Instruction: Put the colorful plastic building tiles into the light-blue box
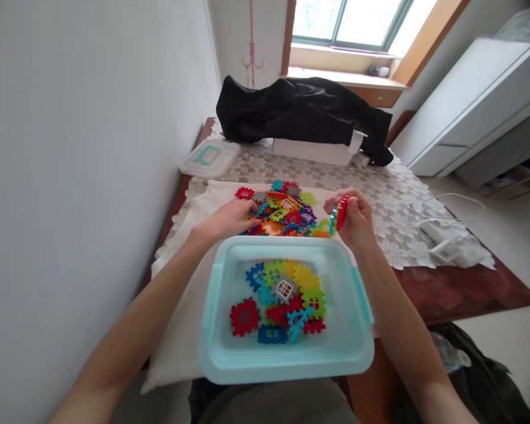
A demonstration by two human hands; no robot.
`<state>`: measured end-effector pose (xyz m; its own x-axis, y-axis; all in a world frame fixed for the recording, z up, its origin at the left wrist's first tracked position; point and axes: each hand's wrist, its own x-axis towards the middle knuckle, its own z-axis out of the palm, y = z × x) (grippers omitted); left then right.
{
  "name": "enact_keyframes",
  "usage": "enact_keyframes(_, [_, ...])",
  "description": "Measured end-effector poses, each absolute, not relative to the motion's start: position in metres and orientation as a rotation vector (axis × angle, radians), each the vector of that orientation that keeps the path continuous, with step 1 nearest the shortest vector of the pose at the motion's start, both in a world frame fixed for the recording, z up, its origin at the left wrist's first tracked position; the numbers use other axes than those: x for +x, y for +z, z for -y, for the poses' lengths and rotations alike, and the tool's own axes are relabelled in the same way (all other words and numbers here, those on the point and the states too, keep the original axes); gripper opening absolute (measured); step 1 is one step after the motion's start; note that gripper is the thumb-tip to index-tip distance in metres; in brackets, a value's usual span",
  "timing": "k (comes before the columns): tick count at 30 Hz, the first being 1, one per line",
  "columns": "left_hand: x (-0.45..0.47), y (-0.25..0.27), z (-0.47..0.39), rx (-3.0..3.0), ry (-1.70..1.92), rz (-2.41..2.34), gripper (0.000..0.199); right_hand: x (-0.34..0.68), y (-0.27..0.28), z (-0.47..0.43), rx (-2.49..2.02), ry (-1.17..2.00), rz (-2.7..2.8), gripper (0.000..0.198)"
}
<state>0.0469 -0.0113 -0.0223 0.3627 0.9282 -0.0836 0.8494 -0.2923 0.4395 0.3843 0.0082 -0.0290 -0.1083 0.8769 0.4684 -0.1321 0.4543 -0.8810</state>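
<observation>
A heap of colourful plastic building tiles [277, 213] with notched edges lies on the white cloth. My left hand [235, 218] reaches to the heap's left side, its fingers spread and touching the tiles. To the right of the heap, my right hand [354, 217] is raised and pinches a small stack of building tiles [339, 215], with red and blue-green ones showing edge-on. Nearer to me stands a light-blue plastic bin [287, 368]. Inside it are several loose tiles, among them a red window tile [245, 317] and a yellow tile [307, 277].
The bin's white lid [211, 158] lies at the table's back left by the wall. A black cloth [309, 109] covers a white box [311, 151] at the back. A cable and white adapter [437, 229] lie on the lace tablecloth [397, 206] to the right.
</observation>
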Motion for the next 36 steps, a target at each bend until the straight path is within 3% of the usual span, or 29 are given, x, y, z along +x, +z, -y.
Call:
enact_keyframes(4, [0.050, -0.019, 0.014, 2.219, 0.229, -1.590, 0.054, 0.383, -0.014, 0.007, -0.526, 1.042, 1.515, 0.057])
enact_keyframes(10, [0.050, -0.020, 0.015, 2.216, 0.175, -1.586, 0.079, 0.387, -0.019, 0.011, -0.458, 1.186, 1.796, 0.045])
enact_keyframes(16, [0.050, -0.017, 0.012, 2.260, 0.140, -1.620, 0.055, 0.383, -0.043, -0.005, -0.689, 1.130, 1.654, 0.079])
enact_keyframes(20, [0.049, -0.014, 0.012, 2.249, 0.139, -1.667, 0.053, 0.383, -0.073, -0.029, -1.009, 0.776, 1.665, 0.059])
enact_keyframes(23, [0.049, -0.012, 0.013, 2.247, 0.129, -1.702, 0.055, 0.388, -0.096, -0.044, -1.193, 0.505, 1.864, 0.069])
enact_keyframes(25, [0.050, -0.011, 0.014, 2.255, 0.124, -1.722, 0.057, 0.391, -0.107, -0.049, -1.259, 0.491, 1.959, 0.071])
enact_keyframes(31, [0.054, -0.008, 0.017, 2.255, 0.188, -1.709, 0.068, 0.393, -0.115, -0.051, -1.244, 0.531, 2.060, 0.051])
enact_keyframes(36, [0.054, -0.002, 0.017, 2.371, 0.185, -1.735, 0.037, 0.392, -0.114, -0.048, -1.212, 0.506, 1.984, 0.062])
